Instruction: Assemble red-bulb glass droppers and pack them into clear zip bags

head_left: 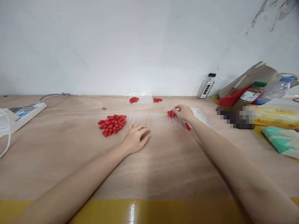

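My left hand (136,139) rests on the wooden table, fingers loosely curved and thumb apart, with nothing visible in it. Its fingertips lie by the near ends of a row of thin clear tubes (138,119). Left of that row is a heap of red rubber bulbs (111,125). My right hand (184,112) is at the right end of a second row of clear tubes (161,120), its fingers closed at a small group of red-topped droppers (170,114). The fingers partly hide the bulb they hold. Another red bulb (188,126) lies below my right wrist.
Against the wall lies a clear plastic bag (145,99) with red bulbs at both sides. A power strip (25,116) and cable are at left. Bottles, including a black-capped bottle (207,86), a green-lidded jar (251,92) and packets (282,141) crowd the right.
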`<state>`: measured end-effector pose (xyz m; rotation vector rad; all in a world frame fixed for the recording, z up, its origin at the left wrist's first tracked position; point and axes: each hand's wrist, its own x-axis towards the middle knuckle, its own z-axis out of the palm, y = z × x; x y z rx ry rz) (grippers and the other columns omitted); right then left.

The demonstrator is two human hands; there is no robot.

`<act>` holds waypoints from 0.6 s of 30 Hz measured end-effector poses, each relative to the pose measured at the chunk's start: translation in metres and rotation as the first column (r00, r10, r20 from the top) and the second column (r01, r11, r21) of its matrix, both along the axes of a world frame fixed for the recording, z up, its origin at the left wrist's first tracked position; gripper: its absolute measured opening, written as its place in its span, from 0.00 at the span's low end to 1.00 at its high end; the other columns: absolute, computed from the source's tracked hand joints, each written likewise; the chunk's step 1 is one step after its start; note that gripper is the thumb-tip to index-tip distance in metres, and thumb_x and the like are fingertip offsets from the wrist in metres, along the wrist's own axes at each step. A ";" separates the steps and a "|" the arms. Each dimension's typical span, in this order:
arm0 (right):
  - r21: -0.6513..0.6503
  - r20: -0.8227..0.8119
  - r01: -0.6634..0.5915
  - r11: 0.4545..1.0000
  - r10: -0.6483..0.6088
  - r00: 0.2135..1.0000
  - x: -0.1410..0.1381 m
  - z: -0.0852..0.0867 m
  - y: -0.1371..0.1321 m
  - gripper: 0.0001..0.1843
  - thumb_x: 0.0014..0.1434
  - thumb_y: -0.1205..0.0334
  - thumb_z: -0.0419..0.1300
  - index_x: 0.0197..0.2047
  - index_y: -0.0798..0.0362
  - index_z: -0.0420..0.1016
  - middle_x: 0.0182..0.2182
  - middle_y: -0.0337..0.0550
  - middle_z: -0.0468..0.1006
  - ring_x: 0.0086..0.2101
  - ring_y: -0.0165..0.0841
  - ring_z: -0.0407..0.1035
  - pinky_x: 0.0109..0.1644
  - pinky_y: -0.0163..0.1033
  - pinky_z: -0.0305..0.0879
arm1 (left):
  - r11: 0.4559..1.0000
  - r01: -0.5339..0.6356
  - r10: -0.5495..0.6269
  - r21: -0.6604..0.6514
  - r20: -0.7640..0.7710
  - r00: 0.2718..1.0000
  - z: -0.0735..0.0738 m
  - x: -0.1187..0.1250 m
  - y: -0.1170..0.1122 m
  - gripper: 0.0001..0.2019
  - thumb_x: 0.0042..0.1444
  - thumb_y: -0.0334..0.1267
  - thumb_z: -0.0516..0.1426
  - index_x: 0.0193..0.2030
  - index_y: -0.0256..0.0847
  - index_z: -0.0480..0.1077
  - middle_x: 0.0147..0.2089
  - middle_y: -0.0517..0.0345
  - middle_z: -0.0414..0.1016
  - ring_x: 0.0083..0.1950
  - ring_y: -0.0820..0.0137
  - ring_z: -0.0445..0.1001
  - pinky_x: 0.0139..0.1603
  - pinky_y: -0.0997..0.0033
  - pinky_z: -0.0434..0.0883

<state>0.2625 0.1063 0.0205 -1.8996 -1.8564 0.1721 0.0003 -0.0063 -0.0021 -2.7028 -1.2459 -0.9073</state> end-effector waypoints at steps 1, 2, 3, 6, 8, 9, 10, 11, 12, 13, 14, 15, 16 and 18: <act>0.008 0.006 0.008 1.000 -0.008 1.000 0.004 0.002 -0.003 0.20 0.53 0.50 0.52 0.43 0.53 0.73 0.38 0.46 0.76 0.39 0.36 0.68 0.39 0.37 0.60 | 1.000 0.000 0.000 0.000 0.002 1.000 0.000 0.000 0.000 0.09 0.55 0.37 0.52 0.42 0.41 0.69 0.42 0.54 0.72 0.46 0.64 0.67 0.47 0.58 0.61; 0.001 0.020 0.018 1.000 -0.018 1.000 0.008 0.005 -0.007 0.18 0.53 0.52 0.53 0.40 0.53 0.74 0.36 0.46 0.76 0.38 0.35 0.69 0.38 0.36 0.60 | 1.000 0.001 -0.001 0.001 0.003 1.000 0.000 0.000 0.000 0.09 0.55 0.37 0.52 0.42 0.41 0.69 0.42 0.54 0.72 0.45 0.63 0.67 0.47 0.57 0.61; -0.027 0.041 0.032 0.999 -0.031 0.999 0.013 0.008 -0.011 0.15 0.52 0.53 0.54 0.37 0.53 0.74 0.35 0.46 0.77 0.36 0.35 0.69 0.36 0.35 0.60 | 1.000 0.001 -0.001 0.002 0.003 1.000 0.000 0.000 0.000 0.09 0.55 0.37 0.52 0.42 0.41 0.69 0.42 0.54 0.72 0.45 0.63 0.67 0.47 0.57 0.61; -0.175 0.152 0.077 0.982 -0.050 0.987 0.023 0.016 -0.024 0.11 0.46 0.56 0.59 0.29 0.54 0.75 0.30 0.47 0.77 0.32 0.36 0.69 0.32 0.36 0.60 | 1.000 0.000 0.000 0.007 0.001 1.000 -0.001 0.000 0.001 0.09 0.55 0.38 0.52 0.41 0.41 0.69 0.42 0.54 0.72 0.45 0.63 0.68 0.47 0.57 0.61; -0.241 0.225 0.099 0.965 -0.044 0.973 0.026 0.018 -0.029 0.10 0.42 0.56 0.61 0.27 0.54 0.75 0.28 0.48 0.76 0.31 0.36 0.69 0.31 0.37 0.60 | 1.000 -0.001 0.001 0.011 -0.001 1.000 -0.001 0.000 0.002 0.09 0.55 0.38 0.52 0.41 0.41 0.70 0.41 0.54 0.72 0.45 0.63 0.68 0.47 0.58 0.62; -0.255 0.247 0.107 0.961 -0.042 0.968 0.026 0.018 -0.031 0.10 0.41 0.57 0.61 0.26 0.54 0.75 0.28 0.48 0.76 0.31 0.37 0.69 0.31 0.37 0.60 | 1.000 0.000 0.000 0.014 -0.001 1.000 -0.001 0.000 0.002 0.09 0.55 0.38 0.52 0.41 0.41 0.70 0.41 0.54 0.72 0.45 0.63 0.68 0.47 0.58 0.62; -0.265 0.259 0.113 0.958 -0.042 0.965 0.025 0.017 -0.032 0.09 0.41 0.57 0.61 0.25 0.54 0.75 0.28 0.48 0.76 0.31 0.37 0.69 0.31 0.38 0.60 | 1.000 0.003 -0.003 0.017 -0.002 1.000 -0.002 -0.001 0.002 0.09 0.55 0.38 0.52 0.40 0.41 0.70 0.41 0.54 0.72 0.45 0.64 0.68 0.47 0.58 0.62; -0.278 0.265 0.120 0.953 -0.044 0.963 0.024 0.016 -0.032 0.09 0.40 0.57 0.61 0.24 0.54 0.75 0.28 0.49 0.76 0.31 0.38 0.69 0.32 0.38 0.61 | 1.000 0.004 -0.004 0.019 -0.003 1.000 -0.002 -0.001 0.002 0.08 0.55 0.38 0.52 0.40 0.41 0.70 0.41 0.54 0.72 0.45 0.64 0.68 0.47 0.58 0.62; -0.293 0.267 0.129 0.947 -0.049 0.963 0.022 0.014 -0.032 0.08 0.40 0.57 0.61 0.23 0.54 0.74 0.28 0.49 0.76 0.32 0.39 0.69 0.32 0.39 0.61 | 1.000 0.004 -0.004 0.021 -0.004 1.000 -0.001 -0.001 0.002 0.08 0.55 0.37 0.52 0.39 0.41 0.70 0.41 0.54 0.72 0.45 0.64 0.68 0.47 0.58 0.62; -0.312 0.269 0.136 0.940 -0.049 0.962 0.021 0.013 -0.032 0.08 0.40 0.57 0.60 0.21 0.54 0.74 0.27 0.49 0.75 0.32 0.39 0.69 0.32 0.40 0.61 | 1.000 0.003 -0.002 0.022 -0.005 1.000 -0.001 -0.001 0.002 0.08 0.55 0.37 0.52 0.39 0.41 0.70 0.41 0.54 0.72 0.44 0.64 0.68 0.47 0.58 0.61; -0.329 0.273 0.144 0.933 -0.052 0.961 0.019 0.011 -0.032 0.09 0.41 0.58 0.60 0.20 0.55 0.73 0.26 0.49 0.75 0.32 0.40 0.69 0.33 0.41 0.61 | 1.000 -0.002 0.002 0.023 -0.006 1.000 -0.001 -0.001 0.002 0.08 0.55 0.37 0.52 0.38 0.41 0.70 0.41 0.54 0.72 0.44 0.64 0.68 0.47 0.58 0.62; -0.335 0.277 0.155 0.929 -0.060 0.959 0.017 0.009 -0.031 0.09 0.41 0.58 0.59 0.20 0.55 0.73 0.26 0.50 0.75 0.32 0.41 0.69 0.34 0.42 0.61 | 1.000 -0.010 0.010 0.024 -0.006 1.000 -0.001 -0.001 0.001 0.07 0.55 0.37 0.53 0.38 0.41 0.70 0.40 0.55 0.72 0.43 0.64 0.68 0.46 0.59 0.62; -0.333 0.278 0.166 0.928 -0.071 0.958 0.016 0.007 -0.031 0.08 0.41 0.59 0.59 0.20 0.55 0.73 0.26 0.50 0.75 0.32 0.42 0.69 0.35 0.44 0.60 | 0.999 -0.022 0.022 0.027 -0.004 1.000 -0.001 -0.001 0.001 0.07 0.54 0.37 0.53 0.37 0.41 0.70 0.39 0.55 0.72 0.43 0.64 0.68 0.45 0.59 0.62; -0.313 0.271 0.176 0.933 -0.090 0.958 0.014 0.004 -0.030 0.08 0.43 0.60 0.57 0.22 0.56 0.73 0.27 0.52 0.75 0.33 0.43 0.69 0.37 0.46 0.60 | 0.998 -0.051 0.051 0.038 0.005 0.999 -0.001 -0.001 0.001 0.06 0.54 0.37 0.53 0.35 0.40 0.70 0.37 0.55 0.72 0.41 0.65 0.67 0.42 0.61 0.63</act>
